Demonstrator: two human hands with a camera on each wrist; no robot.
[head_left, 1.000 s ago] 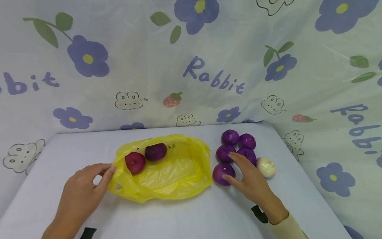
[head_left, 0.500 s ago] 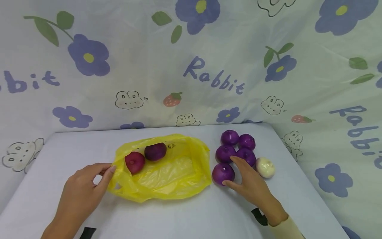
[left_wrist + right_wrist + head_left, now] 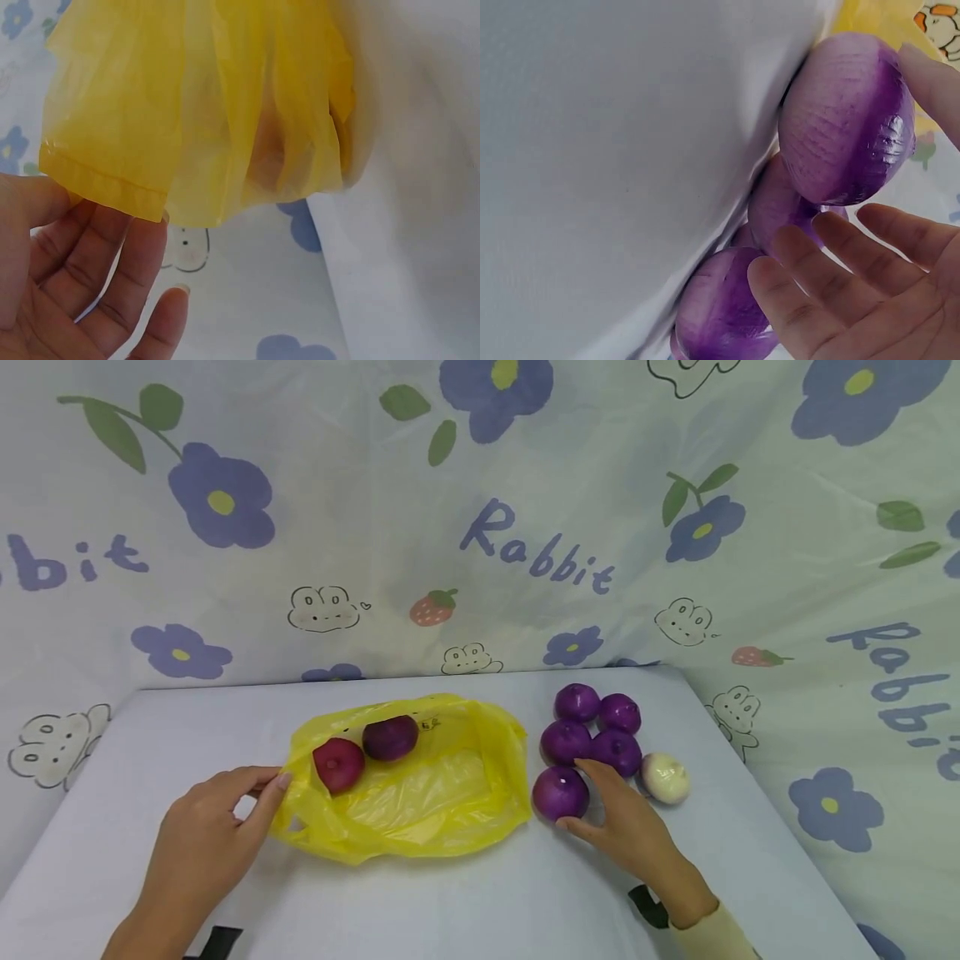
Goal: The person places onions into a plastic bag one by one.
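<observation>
we are looking at a white table (image 3: 465,902) backed by a flower-and-rabbit printed cloth (image 3: 480,527), where a yellow plastic bag (image 3: 442,793) is lying open at centre. our left hand (image 3: 206,835) is pinching the bag's left rim between thumb and forefinger; in the left wrist view the yellow film is draping over the fingers (image 3: 112,277), and the pinch itself is sitting at the frame's edge, hard to make out. two dark red onions (image 3: 339,764) are lying inside the bag, touching one another near its far left corner. our right hand (image 3: 626,831) is resting on the table just right of the bag, fingers relaxed and spread, gripping nothing. the nearest purple onion (image 3: 560,793) is sitting just left of those fingers, with the thumb touching its near side and the forefinger reaching past its far side; in the right wrist view the fingertips (image 3: 832,247) are lying close against it. four more purple onions (image 3: 596,727) are clustering just behind, partly hidden by one another. a small white onion (image 3: 664,777) is lying just right of the cluster, apart from the hand.
</observation>
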